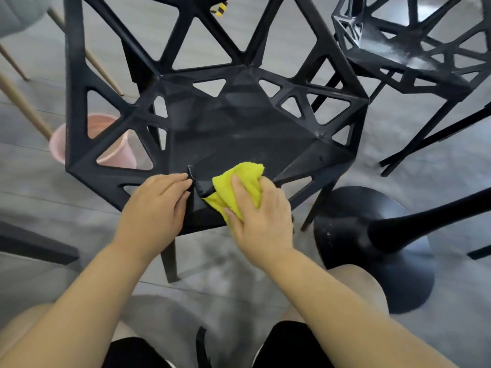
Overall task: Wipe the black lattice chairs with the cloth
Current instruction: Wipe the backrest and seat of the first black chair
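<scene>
Chair near seat edge | right hand grasps bunched yellow cloth, pressing it down | left hand released, flat on edge, fingers extended, just left of cloth

One wide-angle camera, worn on the head, looks forward and steeply down from above the person's own legs, seen at 6 o'clock. It sits close over the near black lattice chair, whose seat fills the centre; the left hand and the right hand, gripping the yellow cloth, lie just below centre. A second lattice chair is cropped at 1 o'clock
</scene>
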